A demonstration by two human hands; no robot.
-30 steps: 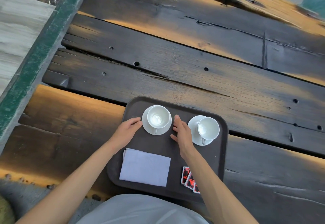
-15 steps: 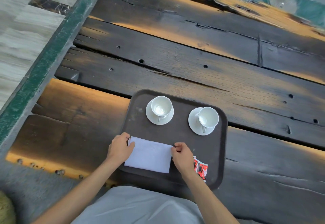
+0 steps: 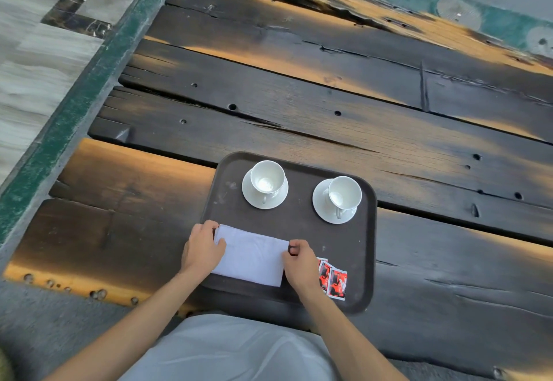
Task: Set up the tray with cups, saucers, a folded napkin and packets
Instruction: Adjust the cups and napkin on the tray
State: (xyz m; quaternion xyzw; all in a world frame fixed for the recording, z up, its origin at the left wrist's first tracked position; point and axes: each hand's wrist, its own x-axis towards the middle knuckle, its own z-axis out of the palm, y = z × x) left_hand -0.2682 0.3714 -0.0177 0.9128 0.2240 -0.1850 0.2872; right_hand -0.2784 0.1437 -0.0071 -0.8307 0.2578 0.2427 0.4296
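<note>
A dark brown tray (image 3: 363,249) lies on the plank table. At its far side stand two white cups, each on a white saucer: the left cup (image 3: 267,177) on its saucer (image 3: 250,198), the right cup (image 3: 344,193) on its saucer (image 3: 321,210). A folded white napkin (image 3: 251,256) lies at the near left of the tray. My left hand (image 3: 202,249) pinches its left edge and my right hand (image 3: 300,262) pinches its right edge. Red and white packets (image 3: 335,280) lie just right of my right hand, partly hidden by it.
The tray sits at the near edge of a dark, weathered wooden table (image 3: 329,105) with cracks and bolt holes. A green painted strip (image 3: 74,102) and pale floor tiles (image 3: 30,51) run along the left. My pale-clothed lap (image 3: 233,350) is below the tray.
Both hands left the left cup's saucer and came back toward me onto the napkin's two ends. The napkin has been slid slightly farther onto the tray.
</note>
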